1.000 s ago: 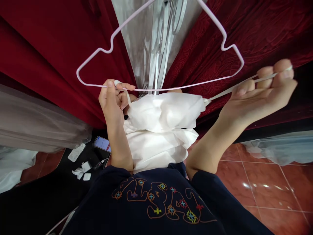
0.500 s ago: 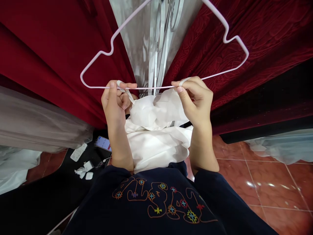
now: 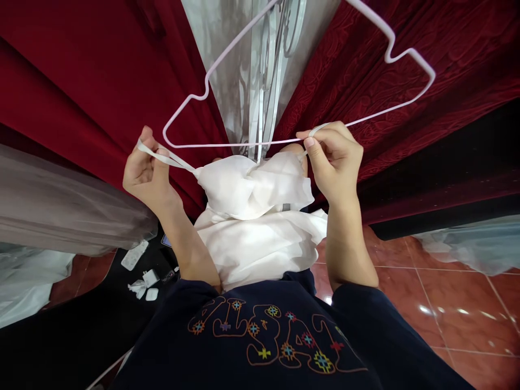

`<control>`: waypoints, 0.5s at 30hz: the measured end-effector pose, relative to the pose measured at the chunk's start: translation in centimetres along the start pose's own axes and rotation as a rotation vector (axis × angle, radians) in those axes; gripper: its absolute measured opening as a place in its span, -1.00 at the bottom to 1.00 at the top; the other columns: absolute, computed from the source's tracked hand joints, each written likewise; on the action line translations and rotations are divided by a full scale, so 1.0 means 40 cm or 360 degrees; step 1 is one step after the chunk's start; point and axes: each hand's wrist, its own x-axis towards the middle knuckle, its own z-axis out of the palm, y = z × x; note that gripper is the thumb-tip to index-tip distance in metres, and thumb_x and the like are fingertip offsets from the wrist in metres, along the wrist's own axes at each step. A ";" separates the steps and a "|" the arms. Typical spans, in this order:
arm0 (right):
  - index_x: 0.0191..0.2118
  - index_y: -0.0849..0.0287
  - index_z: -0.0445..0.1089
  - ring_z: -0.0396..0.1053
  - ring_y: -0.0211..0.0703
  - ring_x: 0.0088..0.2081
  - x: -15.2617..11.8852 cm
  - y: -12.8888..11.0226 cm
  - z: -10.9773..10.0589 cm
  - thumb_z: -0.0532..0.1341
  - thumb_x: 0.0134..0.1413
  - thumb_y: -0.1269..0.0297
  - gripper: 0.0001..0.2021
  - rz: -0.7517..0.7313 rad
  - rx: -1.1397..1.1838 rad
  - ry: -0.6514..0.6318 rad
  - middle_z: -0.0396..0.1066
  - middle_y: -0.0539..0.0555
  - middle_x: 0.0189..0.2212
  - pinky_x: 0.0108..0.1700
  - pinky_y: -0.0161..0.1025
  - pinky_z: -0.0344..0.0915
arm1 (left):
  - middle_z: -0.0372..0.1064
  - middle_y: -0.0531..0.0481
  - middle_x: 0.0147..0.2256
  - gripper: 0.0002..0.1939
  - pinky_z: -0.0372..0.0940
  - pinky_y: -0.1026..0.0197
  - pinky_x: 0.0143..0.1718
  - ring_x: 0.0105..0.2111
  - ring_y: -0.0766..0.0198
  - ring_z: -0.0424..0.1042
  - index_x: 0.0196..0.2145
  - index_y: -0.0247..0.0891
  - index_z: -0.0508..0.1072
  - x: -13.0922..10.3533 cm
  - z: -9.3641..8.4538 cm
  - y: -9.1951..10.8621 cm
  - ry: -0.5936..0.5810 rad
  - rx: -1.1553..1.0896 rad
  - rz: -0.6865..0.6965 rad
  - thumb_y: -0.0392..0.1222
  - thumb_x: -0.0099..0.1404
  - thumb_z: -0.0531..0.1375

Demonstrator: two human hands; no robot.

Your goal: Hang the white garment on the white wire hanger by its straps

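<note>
A white garment with thin straps (image 3: pixel 255 187) lies gathered across my lap. My left hand (image 3: pixel 148 168) pinches one strap (image 3: pixel 174 158) and stretches it out to the left, apart from the hanger. Between thumb and fingers, my right hand (image 3: pixel 335 160) grips the bottom bar of a pale pink clothes hanger (image 3: pixel 223 145). The other strap (image 3: pixel 319 129) loops over that hand's fingers. The hanger is tilted, its right end higher, and its top runs out of view.
Dark red curtains (image 3: pixel 101 70) hang on both sides, with white metal scrollwork (image 3: pixel 268 70) between them. On a black surface (image 3: pixel 89 319) at the left lie a white charger (image 3: pixel 150 278), a small white case (image 3: pixel 151 294) and a partly hidden phone (image 3: pixel 166 240). Reddish tiles (image 3: pixel 439 292) cover the floor.
My left hand has let go of the hanger bar and moved left, drawing the strap out. My right hand and the hanger have shifted slightly right.
</note>
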 end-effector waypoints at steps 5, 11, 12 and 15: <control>-0.11 0.01 0.70 0.47 -0.20 -0.22 -0.010 -0.005 0.020 0.27 0.45 -0.14 -0.63 -0.0044 0.0034 0.0026 0.55 0.05 -0.22 -0.08 -0.10 0.49 | 0.69 -0.01 0.05 -0.72 0.49 -0.02 0.22 0.06 0.10 0.62 0.06 -0.27 0.73 0.075 0.051 0.057 -0.0576 0.0017 -0.0271 -0.28 0.44 0.56; -0.11 0.00 0.71 0.47 -0.21 -0.21 -0.020 -0.010 0.029 0.28 0.46 -0.09 -0.67 -0.0044 0.0044 0.0102 0.54 0.05 -0.23 -0.11 -0.12 0.48 | 0.58 0.07 -0.20 -0.71 0.43 0.22 -0.07 -0.19 0.26 0.52 -0.09 -0.29 0.69 0.161 0.111 0.123 -0.0995 0.0119 -0.0523 -0.54 0.33 0.55; -0.11 0.00 0.71 0.47 -0.21 -0.20 -0.020 -0.010 0.028 0.28 0.46 -0.09 -0.66 -0.0041 0.0041 0.0097 0.54 0.05 -0.23 -0.10 -0.12 0.48 | 0.56 0.06 -0.20 -0.68 0.41 0.23 -0.09 -0.20 0.27 0.50 -0.08 -0.29 0.68 0.166 0.116 0.130 -0.1011 0.0119 -0.0567 -0.55 0.31 0.56; -0.10 -0.01 0.71 0.48 -0.20 -0.19 -0.021 -0.010 0.023 0.27 0.47 -0.06 -0.68 -0.0053 0.0056 0.0094 0.55 0.05 -0.23 -0.10 -0.12 0.48 | 0.51 0.04 -0.22 -0.77 0.35 0.27 -0.10 -0.20 0.29 0.44 -0.04 -0.29 0.66 0.159 0.117 0.127 -0.1009 0.0049 -0.0479 -0.48 0.43 0.50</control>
